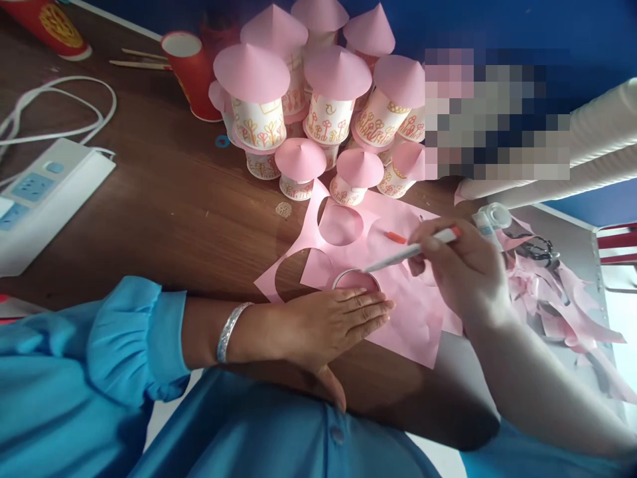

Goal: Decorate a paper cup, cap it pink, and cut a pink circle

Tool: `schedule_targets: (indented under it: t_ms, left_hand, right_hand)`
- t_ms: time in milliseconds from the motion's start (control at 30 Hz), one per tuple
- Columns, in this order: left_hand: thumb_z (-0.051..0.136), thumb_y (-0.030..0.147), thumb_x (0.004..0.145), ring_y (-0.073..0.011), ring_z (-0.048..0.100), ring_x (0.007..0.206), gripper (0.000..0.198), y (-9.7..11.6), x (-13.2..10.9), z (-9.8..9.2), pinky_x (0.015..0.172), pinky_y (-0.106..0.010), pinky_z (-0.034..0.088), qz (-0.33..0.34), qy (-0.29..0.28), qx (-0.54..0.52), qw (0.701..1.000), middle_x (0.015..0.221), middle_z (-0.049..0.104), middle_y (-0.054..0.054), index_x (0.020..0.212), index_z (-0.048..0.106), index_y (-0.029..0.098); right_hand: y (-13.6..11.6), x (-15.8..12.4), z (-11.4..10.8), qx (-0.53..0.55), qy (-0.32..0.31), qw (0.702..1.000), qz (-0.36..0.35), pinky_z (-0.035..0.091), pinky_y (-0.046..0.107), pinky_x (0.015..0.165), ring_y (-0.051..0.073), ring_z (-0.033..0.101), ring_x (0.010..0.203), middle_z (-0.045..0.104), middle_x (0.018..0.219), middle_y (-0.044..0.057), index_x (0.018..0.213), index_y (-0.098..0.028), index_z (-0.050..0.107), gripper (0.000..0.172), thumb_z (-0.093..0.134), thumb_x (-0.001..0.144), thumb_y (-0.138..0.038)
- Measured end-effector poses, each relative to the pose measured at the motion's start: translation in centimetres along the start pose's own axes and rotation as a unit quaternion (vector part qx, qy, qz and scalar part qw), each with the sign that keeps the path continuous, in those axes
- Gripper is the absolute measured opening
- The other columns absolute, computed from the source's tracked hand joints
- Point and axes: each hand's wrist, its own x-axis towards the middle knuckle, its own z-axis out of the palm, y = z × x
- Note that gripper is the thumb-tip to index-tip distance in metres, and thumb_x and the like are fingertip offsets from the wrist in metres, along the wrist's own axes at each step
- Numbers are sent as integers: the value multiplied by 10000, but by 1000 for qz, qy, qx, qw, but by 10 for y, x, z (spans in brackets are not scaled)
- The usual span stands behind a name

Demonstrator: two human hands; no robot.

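My left hand (343,325) lies flat with its fingers stretched out over the near part of a thin round ring (356,271), pressing it on a pink paper sheet (413,332). Pink shows inside the ring; its near side is hidden under the fingers. My right hand (462,272) is closed around a white pen (405,257) with an orange-red end. The pen's tip points down to the left and meets the ring's far edge or stops just above it. A small orange-red piece (395,237) lies beyond the pen. Under the sheet is another pink sheet with round cut-outs (271,282).
Several decorated paper cups with pink cone roofs (338,76) stand at the back. A red cup (192,76) and a power strip (54,192) are to the left. Pink scraps (562,299), scissors (535,245) and a tape roll (495,216) lie at right.
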Motion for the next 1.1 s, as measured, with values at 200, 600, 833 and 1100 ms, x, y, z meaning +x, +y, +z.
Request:
schedule_targets:
  t_ms: [200, 600, 833, 1100]
  left_hand:
    - [629, 767, 825, -321, 216, 1621, 1170, 0, 0, 1, 1347, -415, 144, -13, -32, -2, 999, 1715, 226, -225, 1598, 270, -35]
    - [674, 742, 809, -323, 181, 1629, 1177, 0, 1, -8, 1348, -414, 145, -15, -30, -42, 999, 1699, 273, -236, 1584, 290, -56]
    - [591, 757, 867, -302, 123, 1640, 1146, -3, -3, -4, 1349, -418, 126, -20, -28, -85, 996, 1721, 230, -217, 1631, 195, 0]
    - [550, 838, 832, -335, 103, 1639, 1239, -9, -5, 7, 1346, -465, 114, 3, -30, -77, 997, 1717, 208, -250, 1638, 125, -2]
  right_hand:
    - [-2, 41, 27, -76, -169, 983, 18, 393, 253, 530, 106, 481, 572, 541, 656, -50, 872, -222, 639, 277, 653, 974, -479]
    - [3, 67, 42, -135, -289, 948, 5, 336, 263, 563, 101, 410, 594, 492, 620, -50, 763, -196, 580, 390, 581, 997, -508]
    - [-2, 73, 36, -180, -294, 939, 3, 347, 255, 586, 82, 404, 606, 491, 645, -57, 776, -180, 541, 296, 578, 1019, -345]
    - [11, 57, 8, -153, -190, 969, 39, 386, 227, 522, 79, 489, 540, 551, 616, -49, 798, -189, 563, 268, 601, 996, -366]
